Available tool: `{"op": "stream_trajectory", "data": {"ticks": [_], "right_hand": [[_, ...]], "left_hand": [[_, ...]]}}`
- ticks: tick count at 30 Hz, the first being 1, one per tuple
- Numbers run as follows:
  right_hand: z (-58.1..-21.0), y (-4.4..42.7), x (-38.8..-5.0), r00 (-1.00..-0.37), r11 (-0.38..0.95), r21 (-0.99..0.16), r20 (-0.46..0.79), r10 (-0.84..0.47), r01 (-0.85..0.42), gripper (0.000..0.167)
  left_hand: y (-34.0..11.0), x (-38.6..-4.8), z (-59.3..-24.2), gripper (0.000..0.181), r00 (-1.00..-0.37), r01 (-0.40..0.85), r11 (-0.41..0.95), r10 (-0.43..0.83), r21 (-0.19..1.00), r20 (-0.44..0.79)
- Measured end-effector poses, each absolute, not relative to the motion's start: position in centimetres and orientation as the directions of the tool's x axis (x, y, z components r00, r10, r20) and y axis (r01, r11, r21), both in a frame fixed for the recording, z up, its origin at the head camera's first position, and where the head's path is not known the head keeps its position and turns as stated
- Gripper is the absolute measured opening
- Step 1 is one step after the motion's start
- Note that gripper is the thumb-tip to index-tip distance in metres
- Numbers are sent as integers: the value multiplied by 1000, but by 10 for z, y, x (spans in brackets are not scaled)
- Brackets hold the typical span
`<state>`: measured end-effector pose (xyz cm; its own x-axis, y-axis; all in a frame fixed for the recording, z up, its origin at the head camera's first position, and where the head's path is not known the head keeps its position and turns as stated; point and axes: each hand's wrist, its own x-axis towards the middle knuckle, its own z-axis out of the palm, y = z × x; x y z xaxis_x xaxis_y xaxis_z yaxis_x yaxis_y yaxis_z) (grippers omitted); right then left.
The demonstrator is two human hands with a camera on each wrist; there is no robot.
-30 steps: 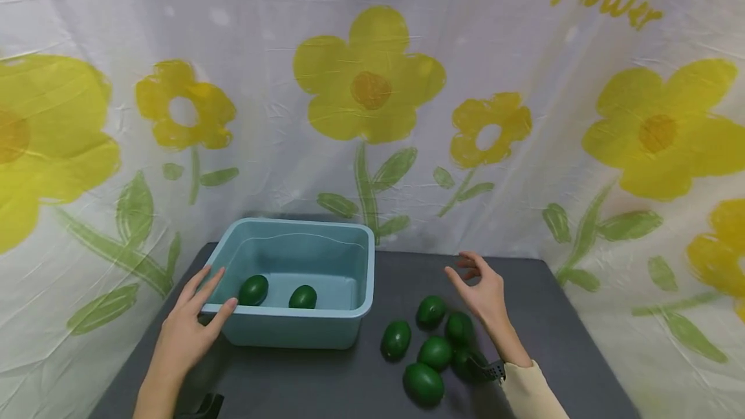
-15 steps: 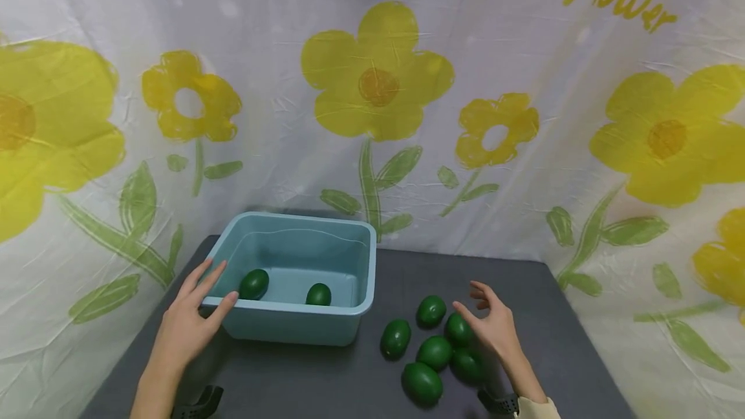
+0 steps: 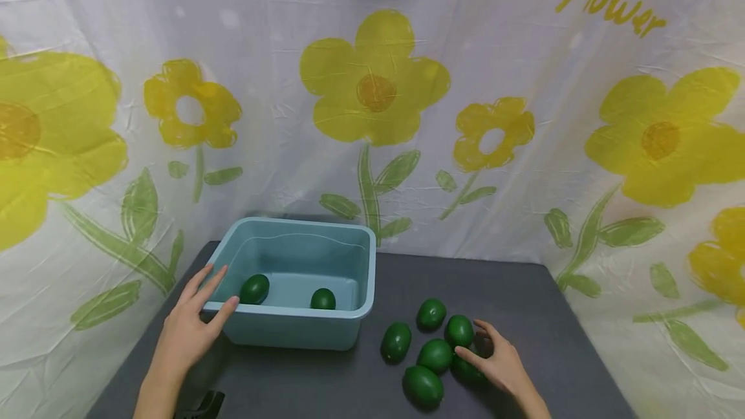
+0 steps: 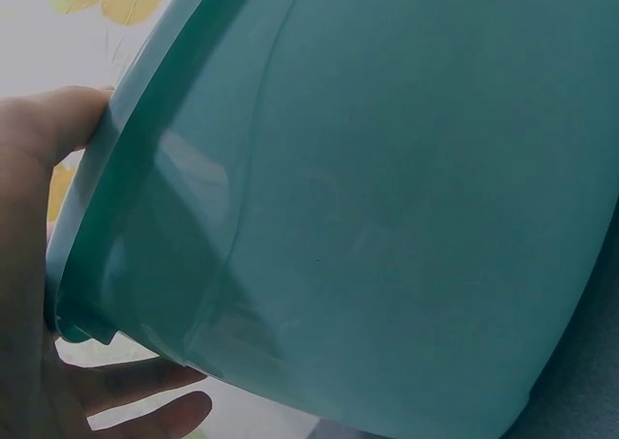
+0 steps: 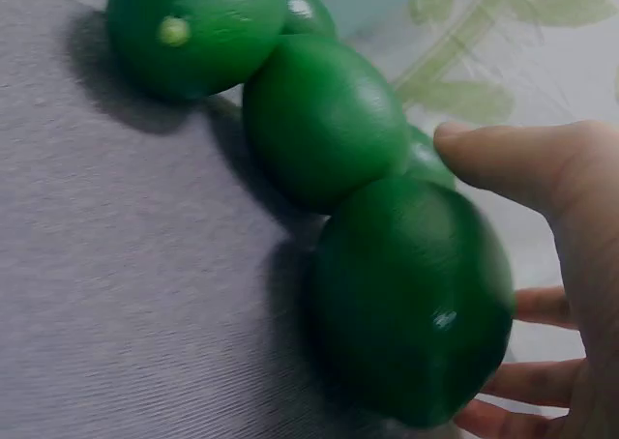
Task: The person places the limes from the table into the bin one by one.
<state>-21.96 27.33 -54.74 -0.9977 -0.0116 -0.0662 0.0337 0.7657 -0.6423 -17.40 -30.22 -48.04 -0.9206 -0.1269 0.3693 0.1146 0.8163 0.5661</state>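
Note:
In the head view, my left hand point(image 3: 186, 332) rests at the front left corner of a light blue bin point(image 3: 285, 330), fingers spread. The left wrist view has its thumb against the rim and other fingers beside the bin wall point(image 4: 387, 188). My right hand point(image 3: 505, 366) is over the rightmost green fruit point(image 3: 465, 372), thumb and fingers apart. Close up, the right hand point(image 5: 585, 236) has its thumb above that fruit point(image 5: 416, 304) and its fingers behind it; whether they touch it is unclear. Several green fruits lie around it, one at the front point(image 3: 423, 386).
Two green fruits lie inside the bin, one at left point(image 3: 254, 289) and one nearer the right point(image 3: 323, 299). The dark table point(image 3: 302, 380) meets a white curtain point(image 3: 268, 167) painted with yellow flowers. A black strap point(image 3: 206, 406) shows beside the left wrist.
My right hand has come down and toward me to the rightmost fruit. Inside the bin, the right-hand fruit has shifted to the right. My left hand has stayed at the bin corner.

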Motion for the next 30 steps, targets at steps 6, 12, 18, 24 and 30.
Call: {"op": "stream_trajectory", "data": {"ticks": [6, 12, 18, 24, 30], "right_hand": [[-553, 273, -209, -998, 746, -663, -68, 16, 57, 81], [-553, 277, -200, -994, 735, -674, -105, 12, 80, 72], [-555, 285, -191, -986, 729, -681, -160, -51, 73, 66], [-560, 287, -185, -993, 721, -692, -107, -51, 38, 62], [-567, 288, -182, -997, 711, -701, -74, 14, 62, 62]], "left_hand": [[-302, -173, -481, 72, -919, 122, 814, -124, 569, 375], [-301, -173, -481, 73, -923, 115, 811, -127, 574, 364], [-301, -173, -482, 72, -919, 114, 812, -133, 572, 371], [-302, -173, -481, 71, -916, 120, 809, -134, 576, 378], [-300, -174, -480, 72, -919, 117, 809, -131, 576, 371]]}}
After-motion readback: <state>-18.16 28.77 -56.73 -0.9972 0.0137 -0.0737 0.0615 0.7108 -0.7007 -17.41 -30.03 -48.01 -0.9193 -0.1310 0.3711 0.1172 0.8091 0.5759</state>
